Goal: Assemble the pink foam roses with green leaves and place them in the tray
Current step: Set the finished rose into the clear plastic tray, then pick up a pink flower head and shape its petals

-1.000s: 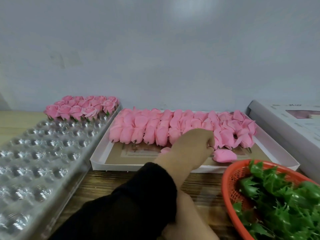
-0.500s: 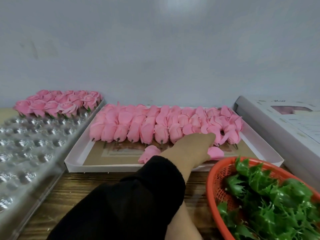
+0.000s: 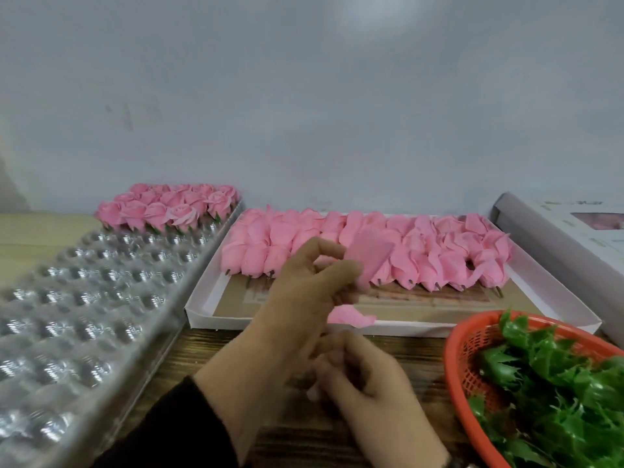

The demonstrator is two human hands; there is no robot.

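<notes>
My left hand [image 3: 304,292], in a black sleeve, pinches one pink foam rose bud [image 3: 369,258] and holds it above the white box [image 3: 371,327]. Rows of loose pink rose buds [image 3: 439,261] lie in that box. Below it, my right hand [image 3: 364,376] hovers over the wooden table with curled fingers; it is blurred and I cannot tell whether it holds anything. The clear plastic tray [image 3: 84,298] of round cups lies at the left. Finished roses with green leaves [image 3: 169,207] fill its far end. Green leaves [image 3: 557,383] fill the orange basket [image 3: 452,349] at the right.
A loose pink petal [image 3: 351,317] lies at the box's front edge. A white carton [image 3: 557,238] stands at the far right beside the box. A plain grey wall closes off the back of the table.
My left hand has lifted a rose bud out of the box and drawn it back toward me. My right hand has come into view beneath it. The camera has tilted down.
</notes>
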